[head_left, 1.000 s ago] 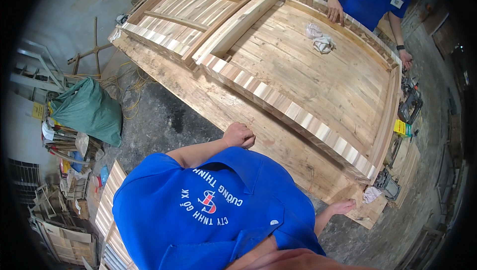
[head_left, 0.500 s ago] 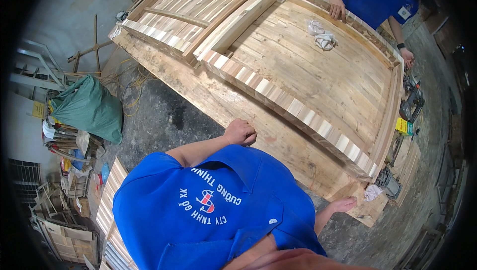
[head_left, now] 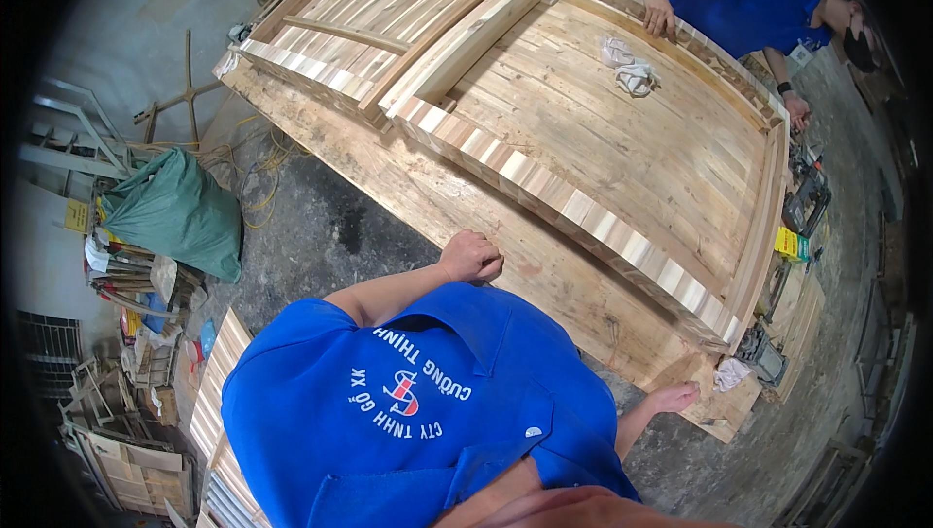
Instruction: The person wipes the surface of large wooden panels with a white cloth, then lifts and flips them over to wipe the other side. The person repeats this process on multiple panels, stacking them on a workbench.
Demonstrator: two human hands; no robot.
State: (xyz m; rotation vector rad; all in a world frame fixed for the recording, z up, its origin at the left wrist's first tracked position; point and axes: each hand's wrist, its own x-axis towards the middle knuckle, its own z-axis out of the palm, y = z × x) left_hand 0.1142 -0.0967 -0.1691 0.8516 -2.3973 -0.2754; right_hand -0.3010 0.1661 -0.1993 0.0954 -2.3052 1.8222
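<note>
Resting on the near edge of a plywood workbench, my left hand is closed in a loose fist, with nothing visible in it. My right hand lies near the bench's right front corner, its fingers curled together and no object showing. Just beyond both hands lies a large wooden frame with curved sides of light and dark strips. Its left section has a slatted panel; the right one surrounds a flat plank surface. A crumpled white rag lies on those planks.
Across the bench, a co-worker in blue rests one hand on the frame's far rim. Beside my right hand are a pale cloth and a grey tool. A nail gun lies farther right. A green sack stands left.
The co-worker's upper body has shifted to the right, while the hand on the rim stays put. My own hands, the frame and the rag look unmoved.
</note>
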